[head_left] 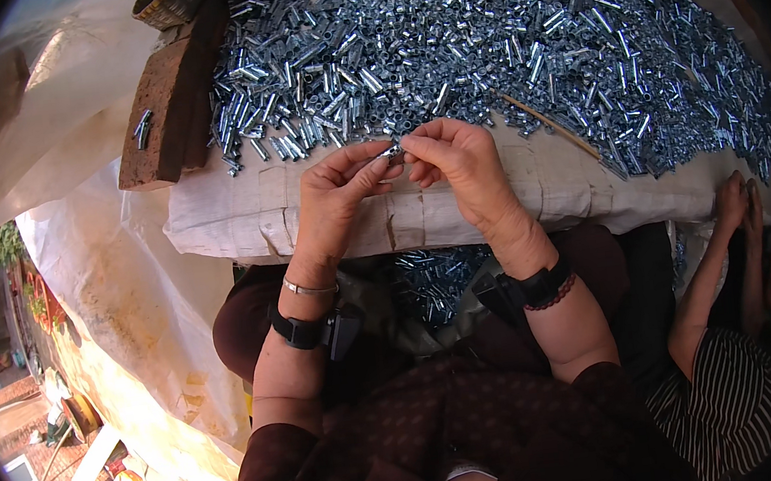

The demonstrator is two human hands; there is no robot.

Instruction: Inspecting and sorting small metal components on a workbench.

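Part: small metal sleeve (pixel 392 152), held above the near edge of the pale cloth (pixel 494 201).
Left hand (pixel 336 194): fingertips pinched on the sleeve's left end.
Right hand (pixel 457 160): fingertips pinched on its right end; hands together.
Stock: heap of metal sleeves (pixel 495 32), far side.
Lap: further sleeves (pixel 432 278), near.
Left: wooden block (pixel 166 104).
Right: another person's arm (pixel 710 267).

Two hands work at the middle: the left hand (pixel 335 192) and the right hand (pixel 460 159), sharing one small metal sleeve (pixel 392 152) in their grip. Beyond the grip lies one heap of metal sleeves (pixel 495 32), too many to count. One wooden block (pixel 166 104) sits left of the grip.
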